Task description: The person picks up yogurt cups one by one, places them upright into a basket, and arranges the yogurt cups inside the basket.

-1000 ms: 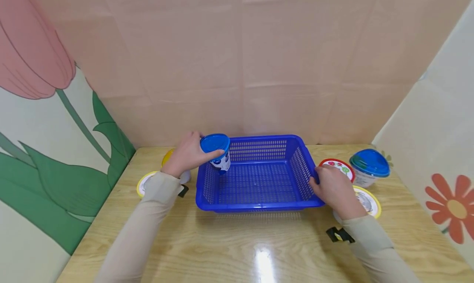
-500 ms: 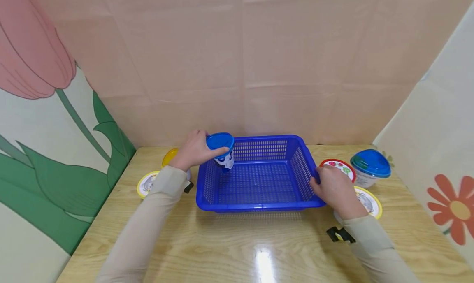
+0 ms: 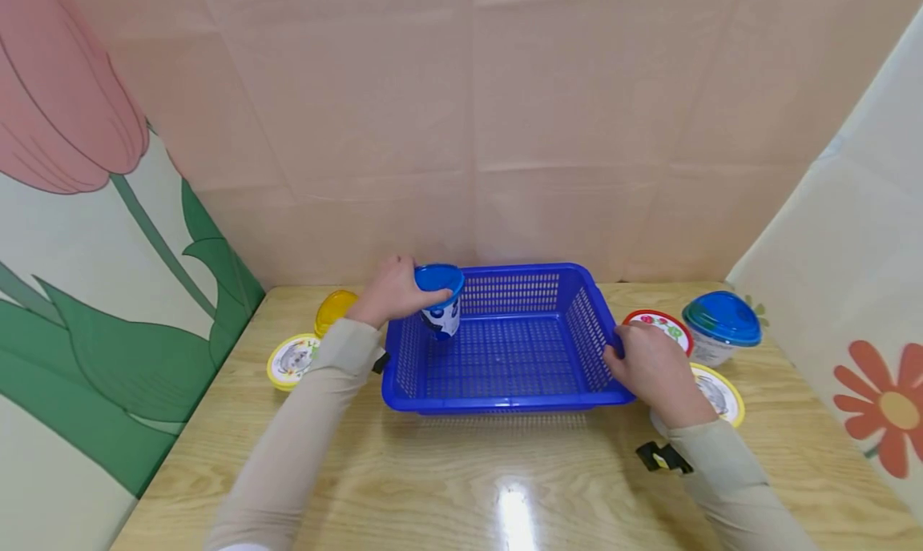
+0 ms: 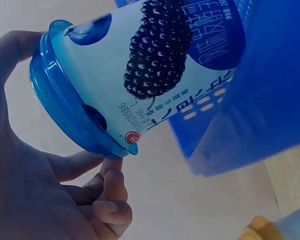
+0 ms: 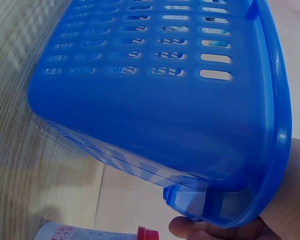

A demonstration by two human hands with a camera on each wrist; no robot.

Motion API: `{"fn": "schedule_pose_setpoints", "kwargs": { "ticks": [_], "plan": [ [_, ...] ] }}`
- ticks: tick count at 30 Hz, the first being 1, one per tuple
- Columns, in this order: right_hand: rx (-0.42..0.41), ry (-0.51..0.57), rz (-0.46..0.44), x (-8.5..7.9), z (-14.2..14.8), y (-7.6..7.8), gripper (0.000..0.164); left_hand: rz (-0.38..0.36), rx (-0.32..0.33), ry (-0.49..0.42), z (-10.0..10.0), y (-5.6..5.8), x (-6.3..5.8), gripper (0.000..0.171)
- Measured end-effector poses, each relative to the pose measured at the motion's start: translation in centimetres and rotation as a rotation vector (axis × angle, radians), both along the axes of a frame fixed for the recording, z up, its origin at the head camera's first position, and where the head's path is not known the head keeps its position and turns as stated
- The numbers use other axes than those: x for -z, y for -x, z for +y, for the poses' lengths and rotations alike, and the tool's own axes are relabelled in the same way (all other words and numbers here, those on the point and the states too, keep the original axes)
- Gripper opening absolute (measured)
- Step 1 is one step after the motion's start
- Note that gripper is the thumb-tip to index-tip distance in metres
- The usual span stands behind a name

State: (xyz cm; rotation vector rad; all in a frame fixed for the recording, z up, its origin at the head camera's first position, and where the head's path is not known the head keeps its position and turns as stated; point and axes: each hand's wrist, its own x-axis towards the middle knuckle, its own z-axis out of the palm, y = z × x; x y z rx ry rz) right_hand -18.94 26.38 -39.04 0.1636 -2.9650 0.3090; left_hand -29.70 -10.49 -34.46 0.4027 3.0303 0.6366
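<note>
In the head view, my left hand grips a yogurt cup by its blue lid, over the left part of a blue plastic basket. The left wrist view shows a dark berry printed on the cup, thumb and fingers around its lid. Whether the cup touches the basket floor, I cannot tell. My right hand grips the basket's right rim; its fingertips show under that rim in the right wrist view.
On the table's left are a yellow-lidded tub and a tub with a yellow-rimmed lid. To the right stand a red-rimmed tub, another yellow-rimmed tub and a blue-lidded tub. A backdrop rises behind the basket.
My left hand has carried the yogurt cup a little to the right over the basket, uncovering more of the left tubs. The right hand and basket have stayed put.
</note>
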Motion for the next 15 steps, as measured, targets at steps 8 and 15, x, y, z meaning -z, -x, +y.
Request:
{"fn": "schedule_pose_setpoints", "kwargs": {
  "ticks": [8,15],
  "plan": [
    [-0.003,-0.001,-0.007,-0.09,-0.05,-0.01,0.039,-0.016,-0.006,0.009,0.23,0.49,0.82,0.088],
    [-0.002,0.0,-0.005,-0.16,-0.03,-0.05,0.04,-0.033,0.005,0.039,0.37,0.94,1.0,0.087]
  ]
}}
